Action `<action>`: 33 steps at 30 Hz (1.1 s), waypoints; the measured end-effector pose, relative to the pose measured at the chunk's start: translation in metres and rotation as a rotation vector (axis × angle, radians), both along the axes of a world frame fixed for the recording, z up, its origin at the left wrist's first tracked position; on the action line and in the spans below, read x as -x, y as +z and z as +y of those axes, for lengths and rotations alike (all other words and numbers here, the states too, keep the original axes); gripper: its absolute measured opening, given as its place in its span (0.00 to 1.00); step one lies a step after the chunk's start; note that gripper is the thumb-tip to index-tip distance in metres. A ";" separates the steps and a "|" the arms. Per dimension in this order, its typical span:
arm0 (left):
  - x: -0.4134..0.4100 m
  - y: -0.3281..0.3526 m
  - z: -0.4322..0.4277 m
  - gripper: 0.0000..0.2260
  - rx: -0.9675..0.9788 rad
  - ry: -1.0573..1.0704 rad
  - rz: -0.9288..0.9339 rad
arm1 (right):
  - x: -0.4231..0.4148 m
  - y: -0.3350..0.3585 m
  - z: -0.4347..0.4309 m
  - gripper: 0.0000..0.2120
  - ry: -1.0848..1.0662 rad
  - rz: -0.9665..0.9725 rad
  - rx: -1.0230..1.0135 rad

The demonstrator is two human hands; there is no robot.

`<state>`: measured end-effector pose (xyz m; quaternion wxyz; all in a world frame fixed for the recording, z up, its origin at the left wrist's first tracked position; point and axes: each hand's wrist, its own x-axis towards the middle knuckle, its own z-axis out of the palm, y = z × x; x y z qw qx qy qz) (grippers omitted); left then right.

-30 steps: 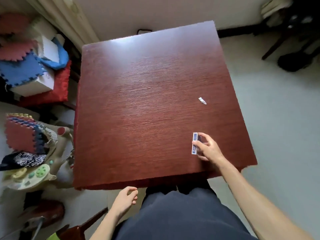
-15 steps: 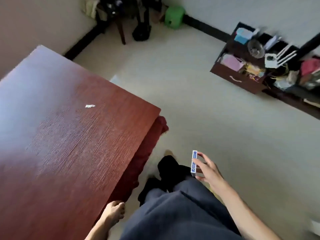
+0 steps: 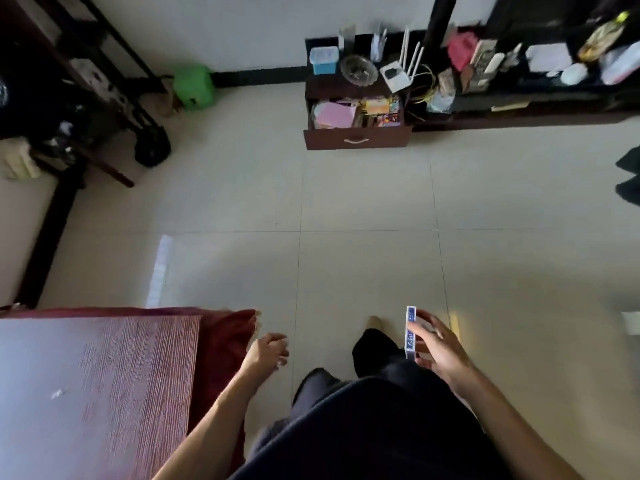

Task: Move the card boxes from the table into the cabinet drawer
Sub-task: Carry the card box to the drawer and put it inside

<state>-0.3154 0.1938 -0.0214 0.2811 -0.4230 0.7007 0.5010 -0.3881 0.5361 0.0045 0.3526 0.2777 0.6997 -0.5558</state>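
Right hand: your fingers grip 1 blue-and-white card box, upright.
Left hand: your fingers loosely curled, empty.
Dark wooden drawer: open, well apart.

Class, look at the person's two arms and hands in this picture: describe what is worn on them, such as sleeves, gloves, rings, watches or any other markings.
Both forearms are bare up to the frame's edge: no sleeves show. The left hand and the right hand wear no gloves. No watch, bracelet or ring shows on either, though the picture is somewhat blurred. Below the arms, dark clothing covers the body and legs.
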 end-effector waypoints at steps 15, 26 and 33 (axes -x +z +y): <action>0.141 0.000 0.010 0.13 0.135 -0.244 -0.145 | 0.207 0.006 0.029 0.15 -0.040 0.058 0.044; 0.355 0.000 -0.024 0.05 0.045 -0.226 -0.158 | 0.375 0.009 0.011 0.15 -0.117 0.116 0.000; 0.533 0.014 -0.006 0.08 -0.016 -0.237 -0.024 | 0.471 0.003 0.003 0.21 -0.207 0.088 0.018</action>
